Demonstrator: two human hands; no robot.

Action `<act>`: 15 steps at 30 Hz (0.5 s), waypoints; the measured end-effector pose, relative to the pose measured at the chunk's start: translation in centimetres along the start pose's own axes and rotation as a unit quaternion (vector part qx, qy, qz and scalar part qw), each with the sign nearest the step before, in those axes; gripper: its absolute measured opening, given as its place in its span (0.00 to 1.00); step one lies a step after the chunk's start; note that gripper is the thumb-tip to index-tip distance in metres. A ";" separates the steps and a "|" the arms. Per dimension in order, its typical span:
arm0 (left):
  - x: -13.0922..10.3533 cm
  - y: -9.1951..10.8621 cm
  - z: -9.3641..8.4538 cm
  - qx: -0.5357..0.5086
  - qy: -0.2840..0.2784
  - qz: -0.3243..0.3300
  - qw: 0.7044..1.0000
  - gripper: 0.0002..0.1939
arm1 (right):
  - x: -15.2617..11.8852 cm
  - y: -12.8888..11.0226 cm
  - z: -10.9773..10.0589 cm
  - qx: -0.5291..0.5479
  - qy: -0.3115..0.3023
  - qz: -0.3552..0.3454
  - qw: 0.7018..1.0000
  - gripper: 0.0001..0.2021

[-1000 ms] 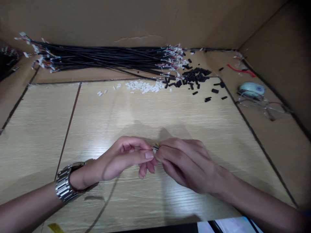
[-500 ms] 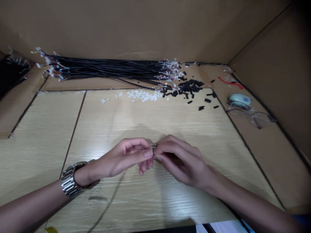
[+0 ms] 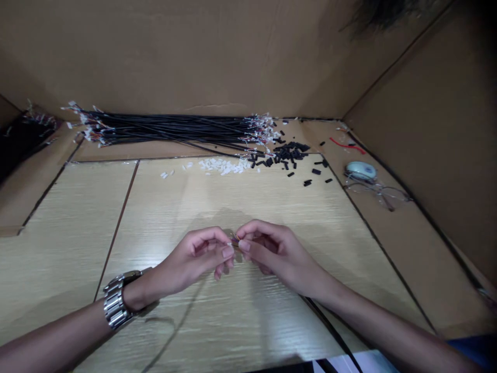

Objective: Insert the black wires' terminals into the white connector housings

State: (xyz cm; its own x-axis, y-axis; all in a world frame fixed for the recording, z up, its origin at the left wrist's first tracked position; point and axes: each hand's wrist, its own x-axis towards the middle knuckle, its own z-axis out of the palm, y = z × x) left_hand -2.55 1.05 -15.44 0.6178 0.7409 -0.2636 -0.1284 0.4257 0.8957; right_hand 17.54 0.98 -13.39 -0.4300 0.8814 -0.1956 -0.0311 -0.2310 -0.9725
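Observation:
My left hand, with a metal watch on its wrist, pinches a small whitish piece between thumb and forefinger. Most of that piece is hidden by the fingertips. Close against it, my right hand grips thin coloured wires between thumb and forefinger. The wires bridge the narrow gap between both hands. A black cable comes out from beneath my right wrist and runs down to the table's front edge. Whether it joins the wires is hidden by the hand.
A bundle of black cables with white-tipped wire ends lies along the back. In front are loose white pieces and short black tubes. Glasses, a pale green mouse-like object and a red strip lie right. More cables lie left.
My right hand has turned, so its thumb now faces the camera, and the black cable shows below its wrist. Both hands still pinch at the same spot. The view has shifted slightly.

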 end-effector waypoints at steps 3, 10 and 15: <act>-0.1 0.0 0.1 0.016 0.025 0.002 1.000 0.09 | 0.0 0.0 0.0 0.039 0.016 0.046 0.998 0.11; -0.1 0.1 0.4 0.046 0.050 0.019 0.998 0.11 | 0.1 0.2 0.0 0.134 0.023 0.072 0.988 0.10; -0.2 0.4 0.4 0.028 0.037 0.021 0.999 0.10 | 0.1 0.5 -0.1 0.125 0.022 0.058 0.990 0.10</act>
State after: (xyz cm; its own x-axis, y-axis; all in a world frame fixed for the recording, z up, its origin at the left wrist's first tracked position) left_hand -2.40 0.81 -14.91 0.5533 0.7946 -0.2498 -0.1080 0.3658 0.9244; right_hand 17.53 0.99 -13.94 -0.4050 0.8582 -0.3154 -0.2073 -0.4222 -0.8825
